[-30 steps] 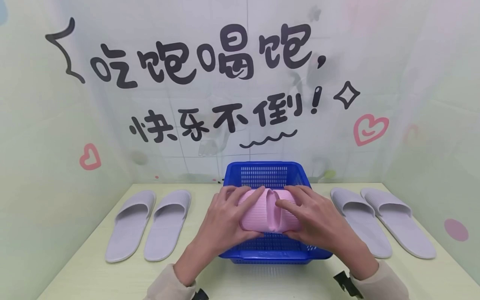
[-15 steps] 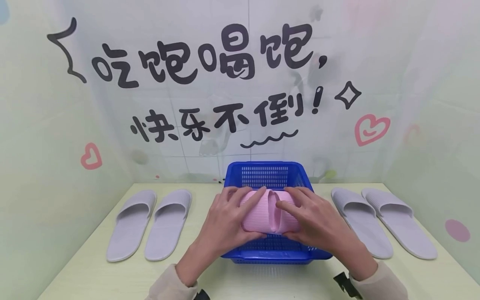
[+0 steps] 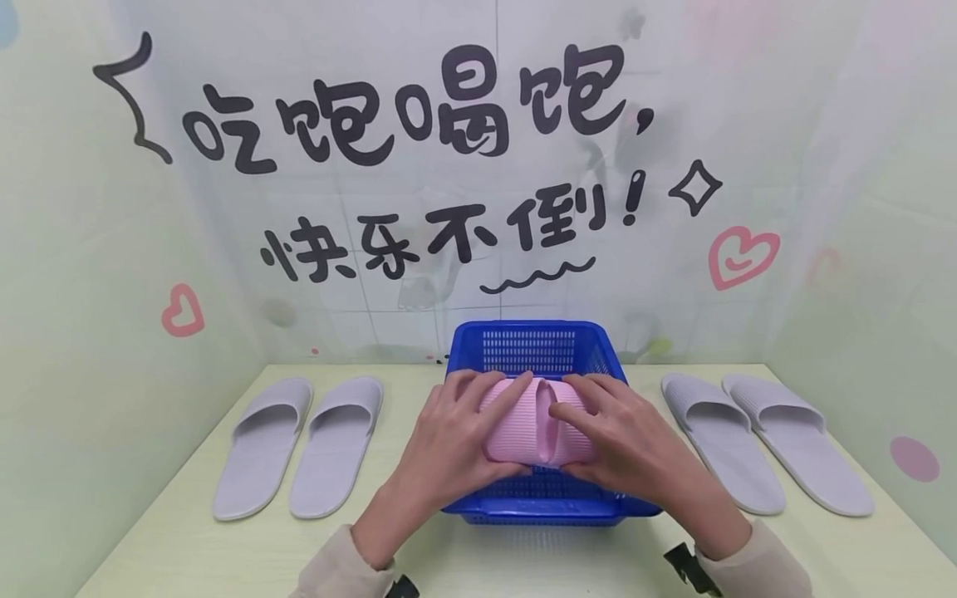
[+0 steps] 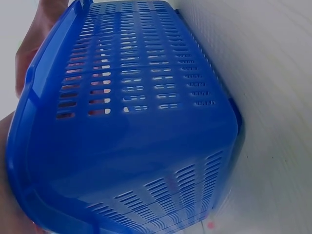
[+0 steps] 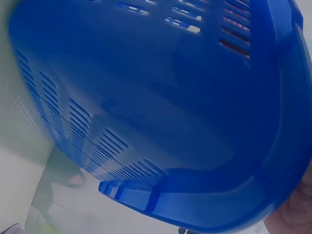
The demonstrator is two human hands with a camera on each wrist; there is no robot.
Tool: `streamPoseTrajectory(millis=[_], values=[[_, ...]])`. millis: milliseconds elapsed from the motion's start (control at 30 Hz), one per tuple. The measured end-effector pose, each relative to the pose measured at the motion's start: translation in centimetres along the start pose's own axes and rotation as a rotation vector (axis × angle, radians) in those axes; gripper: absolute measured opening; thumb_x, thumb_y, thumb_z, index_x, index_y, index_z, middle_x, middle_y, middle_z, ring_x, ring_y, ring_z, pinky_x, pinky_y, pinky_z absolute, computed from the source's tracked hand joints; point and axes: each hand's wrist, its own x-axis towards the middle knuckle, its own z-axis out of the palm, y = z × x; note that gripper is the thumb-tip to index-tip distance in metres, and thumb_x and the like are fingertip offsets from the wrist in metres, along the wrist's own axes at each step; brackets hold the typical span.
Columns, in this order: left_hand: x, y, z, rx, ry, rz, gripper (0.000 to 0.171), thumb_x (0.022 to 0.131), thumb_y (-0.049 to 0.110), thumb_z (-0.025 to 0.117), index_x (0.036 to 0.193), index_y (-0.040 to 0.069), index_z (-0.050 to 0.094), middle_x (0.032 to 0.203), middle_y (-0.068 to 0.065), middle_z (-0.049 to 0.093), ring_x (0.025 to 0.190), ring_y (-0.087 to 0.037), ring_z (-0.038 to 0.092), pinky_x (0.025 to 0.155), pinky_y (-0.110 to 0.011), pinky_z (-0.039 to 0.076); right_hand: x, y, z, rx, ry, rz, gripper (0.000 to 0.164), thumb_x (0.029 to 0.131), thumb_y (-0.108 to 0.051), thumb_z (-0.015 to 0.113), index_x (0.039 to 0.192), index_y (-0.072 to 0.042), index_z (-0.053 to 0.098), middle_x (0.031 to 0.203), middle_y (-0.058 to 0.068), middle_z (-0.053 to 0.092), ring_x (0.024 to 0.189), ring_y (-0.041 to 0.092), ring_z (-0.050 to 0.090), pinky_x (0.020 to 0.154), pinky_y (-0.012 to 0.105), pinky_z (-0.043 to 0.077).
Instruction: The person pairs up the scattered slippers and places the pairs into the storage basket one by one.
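Ribbed pink slippers (image 3: 508,433) are held bundled over the blue basket (image 3: 532,505), with a narrow gap down their middle; whether there is one or a pair I cannot tell. My left hand (image 3: 452,428) grips the left end, thumb below and fingers over the top. The right hand (image 3: 631,428) holds the other end likewise, its index finger at the gap. Both wrist views are filled mostly by the outside of the slotted basket (image 4: 126,141), with bits of pink showing through its slots. The hands hide part of the bundle and of the basket's sides.
On the pale table (image 3: 187,552), two lilac slippers (image 3: 254,465) (image 3: 325,465) lie left of the basket. Two more lilac slippers (image 3: 736,453) (image 3: 815,461) lie to the right, one partly behind the right forearm. A printed curtain (image 3: 419,183) hangs behind.
Almost nothing has changed. Both hands keep their grip on the pink slippers over the basket, and the gap between the halves looks slightly narrower.
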Motion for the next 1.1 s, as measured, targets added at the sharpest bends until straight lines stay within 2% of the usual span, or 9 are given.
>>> streamPoseTrajectory(millis=[233, 533, 800, 1000, 1100], values=[[0.0, 0.0, 0.0, -0.009, 0.001, 0.002, 0.108, 0.065, 0.069, 0.088, 0.157, 0.033, 0.044, 0.138, -0.002, 0.060, 0.125, -0.029, 0.052, 0.090, -0.044, 0.054, 0.0, 0.1, -0.1, -0.013, 0.004, -0.020, 0.070, 0.057, -0.049, 0.099, 0.115, -0.025, 0.068, 0.123, 0.014, 0.068, 0.110, 0.032, 0.066, 0.083, 0.045, 0.063], [0.1, -0.1, -0.1, -0.030, 0.000, -0.008, 0.111, 0.063, 0.067, 0.090, 0.157, 0.031, 0.043, 0.139, -0.002, 0.059, 0.127, -0.029, 0.051, 0.091, -0.044, 0.054, -0.2, 0.1, -0.6, -0.005, -0.069, 0.000, 0.062, 0.063, -0.052, 0.096, 0.113, -0.028, 0.070, 0.127, 0.014, 0.063, 0.114, 0.031, 0.061, 0.089, 0.044, 0.059], [0.2, -0.3, -0.1, -0.061, 0.020, 0.002, 0.111, 0.063, 0.063, 0.092, 0.156, 0.028, 0.043, 0.145, -0.005, 0.057, 0.136, -0.032, 0.049, 0.103, -0.050, 0.052, -0.3, 0.0, -1.2, 0.043, -0.085, 0.035, 0.038, 0.079, -0.034, 0.088, 0.111, -0.027, 0.069, 0.125, 0.014, 0.064, 0.114, 0.030, 0.061, 0.089, 0.044, 0.059], [0.2, -0.7, -0.3, -0.061, 0.049, -0.044, 0.116, 0.060, 0.056, 0.097, 0.156, 0.022, 0.043, 0.151, -0.008, 0.054, 0.147, -0.035, 0.045, 0.110, -0.055, 0.049, -0.1, -0.3, -1.3, 0.027, -0.089, 0.099, 0.040, 0.079, -0.030, 0.090, 0.112, -0.027, 0.067, 0.123, 0.015, 0.065, 0.113, 0.031, 0.063, 0.085, 0.045, 0.060], [0.3, -1.0, -0.5, -0.077, 0.054, -0.046, 0.121, 0.058, 0.060, 0.096, 0.158, 0.022, 0.040, 0.155, -0.011, 0.050, 0.150, -0.036, 0.041, 0.111, -0.057, 0.047, 0.1, -0.4, -1.4, 0.021, -0.095, 0.127, 0.039, 0.081, -0.028, 0.089, 0.114, -0.027, 0.067, 0.122, 0.014, 0.066, 0.111, 0.030, 0.063, 0.085, 0.045, 0.060]])
